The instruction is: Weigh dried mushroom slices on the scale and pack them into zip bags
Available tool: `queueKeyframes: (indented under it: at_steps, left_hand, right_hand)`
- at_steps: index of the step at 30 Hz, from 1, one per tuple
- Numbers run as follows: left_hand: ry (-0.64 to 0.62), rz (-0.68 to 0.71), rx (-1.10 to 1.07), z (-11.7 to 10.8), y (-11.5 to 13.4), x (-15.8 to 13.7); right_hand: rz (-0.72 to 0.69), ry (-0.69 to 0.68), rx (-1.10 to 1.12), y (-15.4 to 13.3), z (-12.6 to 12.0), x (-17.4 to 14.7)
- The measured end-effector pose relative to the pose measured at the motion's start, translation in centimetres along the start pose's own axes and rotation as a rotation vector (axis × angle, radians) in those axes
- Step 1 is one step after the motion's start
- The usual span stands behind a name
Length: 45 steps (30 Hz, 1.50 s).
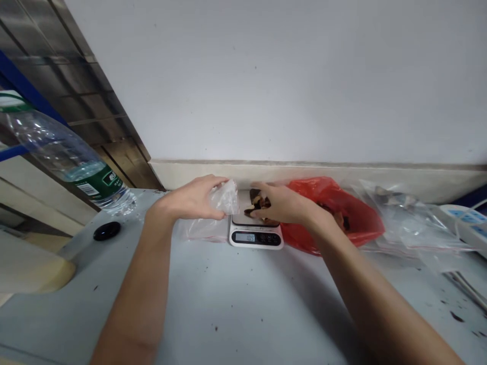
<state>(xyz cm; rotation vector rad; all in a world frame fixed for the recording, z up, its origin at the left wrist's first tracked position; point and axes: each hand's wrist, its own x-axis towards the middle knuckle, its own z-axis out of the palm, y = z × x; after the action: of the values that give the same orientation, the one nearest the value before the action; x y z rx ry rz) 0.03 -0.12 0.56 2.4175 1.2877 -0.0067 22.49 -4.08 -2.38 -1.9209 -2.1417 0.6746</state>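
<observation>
My left hand (194, 198) holds a small clear plastic bag (227, 198) between thumb and fingers, its mouth turned toward the scale. My right hand (283, 202) curls over dark brown dried pieces, which look like dried mushroom (259, 204), on the plate of a white kitchen scale (256, 244). The thumb and fingertips touch the pieces; the palm side is partly hidden. Digits show on the scale's lit display. Just right of the scale, behind my right wrist, stands an open red plastic bag (335, 208) with more brown pieces inside.
At left a large water bottle (72, 152) stands near a black oval object (107, 231). Flat clear bags (207, 229) lie left of the scale. More clear bags (411, 223) and a white device with blue keys (466, 223) are at right. A wall (289, 91) rises behind.
</observation>
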Motion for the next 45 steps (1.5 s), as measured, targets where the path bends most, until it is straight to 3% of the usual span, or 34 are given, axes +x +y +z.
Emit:
queueKeyframes:
  at_steps: [3, 16, 22, 28, 35, 42, 45]
  left_hand:
    - [-0.043, -0.004, 0.022, 0.5, -0.5, 0.5]
    - [-0.101, 0.094, -0.036, 1.6, 0.0, 1.5]
    - [-0.115, 0.073, -0.011, 1.5, 0.5, 1.4]
    - [-0.129, 0.137, -0.124, 1.4, 1.3, 1.7]
    - [-0.100, 0.208, -0.250, 1.4, 1.1, 1.8]
    - [-0.082, 0.130, -0.315, 0.9, 0.6, 1.2]
    - [-0.046, 0.130, -0.310, 0.4, 0.2, 0.8]
  right_hand:
    - [-0.034, -0.085, -0.051, 0.1, 0.6, 0.4]
    - [-0.082, 0.056, -0.030, 1.1, 0.8, 1.1]
    - [-0.111, 0.054, 0.333, 1.3, -1.5, -0.1]
    - [-0.218, -0.084, 0.545, 0.1, -2.1, -0.5]
    - [-0.192, 0.184, 0.549, -0.8, -0.8, 0.6]
    - [-0.261, 0.153, 0.690, -1.0, -2.0, -0.1]
    - [-0.245, 0.218, 0.711, -0.5, -2.2, 0.2]
